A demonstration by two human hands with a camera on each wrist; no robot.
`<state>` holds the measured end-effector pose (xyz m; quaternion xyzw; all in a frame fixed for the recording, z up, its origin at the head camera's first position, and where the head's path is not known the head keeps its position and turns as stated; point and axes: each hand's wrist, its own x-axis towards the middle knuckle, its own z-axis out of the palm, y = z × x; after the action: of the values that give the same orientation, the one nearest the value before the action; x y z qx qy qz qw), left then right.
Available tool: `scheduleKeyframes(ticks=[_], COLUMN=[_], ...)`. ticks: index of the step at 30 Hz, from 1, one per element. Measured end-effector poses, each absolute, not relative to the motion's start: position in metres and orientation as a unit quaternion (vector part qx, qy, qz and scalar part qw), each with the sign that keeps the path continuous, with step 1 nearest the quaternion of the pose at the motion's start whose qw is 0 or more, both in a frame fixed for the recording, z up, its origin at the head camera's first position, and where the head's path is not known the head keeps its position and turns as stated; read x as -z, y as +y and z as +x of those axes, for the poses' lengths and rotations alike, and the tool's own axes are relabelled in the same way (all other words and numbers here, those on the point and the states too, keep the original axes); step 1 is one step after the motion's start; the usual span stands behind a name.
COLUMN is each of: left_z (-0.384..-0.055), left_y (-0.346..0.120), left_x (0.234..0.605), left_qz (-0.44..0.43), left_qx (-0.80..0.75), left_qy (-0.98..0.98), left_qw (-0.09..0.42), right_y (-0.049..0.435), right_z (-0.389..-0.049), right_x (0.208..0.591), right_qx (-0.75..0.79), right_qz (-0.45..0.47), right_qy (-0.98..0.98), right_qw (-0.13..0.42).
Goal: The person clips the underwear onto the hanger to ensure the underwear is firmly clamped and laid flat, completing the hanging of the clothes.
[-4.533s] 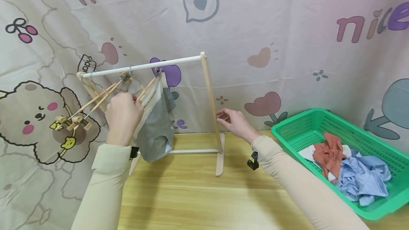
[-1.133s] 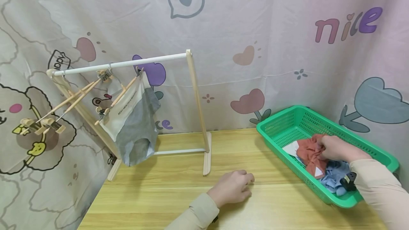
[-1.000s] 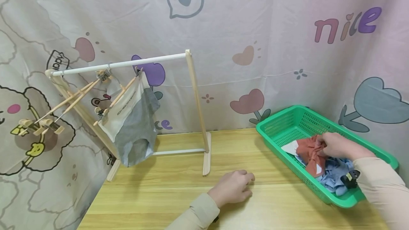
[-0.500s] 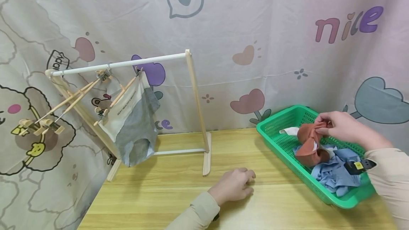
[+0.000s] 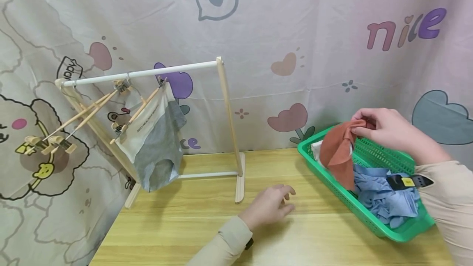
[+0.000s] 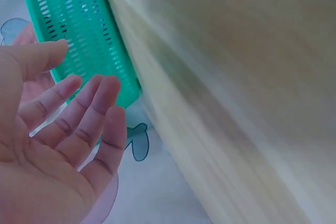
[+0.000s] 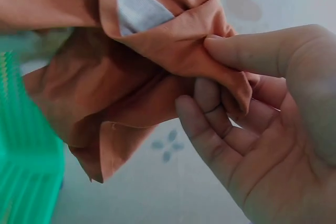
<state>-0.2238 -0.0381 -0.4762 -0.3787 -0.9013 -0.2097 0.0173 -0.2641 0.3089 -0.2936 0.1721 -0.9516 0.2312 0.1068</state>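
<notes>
My right hand [image 5: 388,130] pinches a rust-orange cloth garment [image 5: 338,151] between thumb and fingers, lifted over the green basket [image 5: 332,182]. In the right wrist view the garment [image 7: 142,87] hangs in folds, with a pale patch showing on it. A white part shows behind it at the basket's left end. A crumpled light-blue garment [image 5: 388,196] lies in the basket below the right wrist. My left hand [image 5: 267,206] is over the table left of the basket, fingers loosely bent and holding nothing; the left wrist view shows its bare palm [image 6: 58,166].
A wooden rack with a white top bar [image 5: 177,69] stands at left. From it hang a grey-and-white garment [image 5: 155,155] on a clip hanger and further wooden hangers with clips [image 5: 59,145]. A printed curtain [image 5: 258,19] backs the wooden table [image 5: 177,233].
Both hands have left the rack; my right hand reached into the basket, gripped the orange garment and raised it off the blue one. My left hand, lately near the table, has risen slightly.
</notes>
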Motion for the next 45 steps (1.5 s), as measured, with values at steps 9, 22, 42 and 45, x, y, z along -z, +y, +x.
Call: scheduleKeyframes(ticks=[9, 22, 42, 45], left_z=[-0.234, -0.247, -0.254, -0.257], left_y=[-0.043, -0.075, -0.105, -0.104], left_x=[0.463, 0.455, 0.477, 0.479], left_qz=[-0.349, -0.29, -0.249, -0.253], left_qx=[0.25, 0.367, 0.239, 0.231], left_qy=[-0.901, -0.881, -0.939, -0.939], left_qw=[0.055, 0.066, 0.005, -0.011], right_y=[0.264, 0.206, 0.15, 0.133], right_z=[-0.258, -0.253, -0.199, -0.191], right_x=[0.27, 0.296, 0.415, 0.435], right_qx=[-0.27, -0.399, -0.143, -0.174], right_qz=[0.217, 0.28, 0.337, 0.393], right_qy=[-0.927, -0.87, -0.93, -0.903], right_qw=[0.146, 0.077, 0.039, -0.008])
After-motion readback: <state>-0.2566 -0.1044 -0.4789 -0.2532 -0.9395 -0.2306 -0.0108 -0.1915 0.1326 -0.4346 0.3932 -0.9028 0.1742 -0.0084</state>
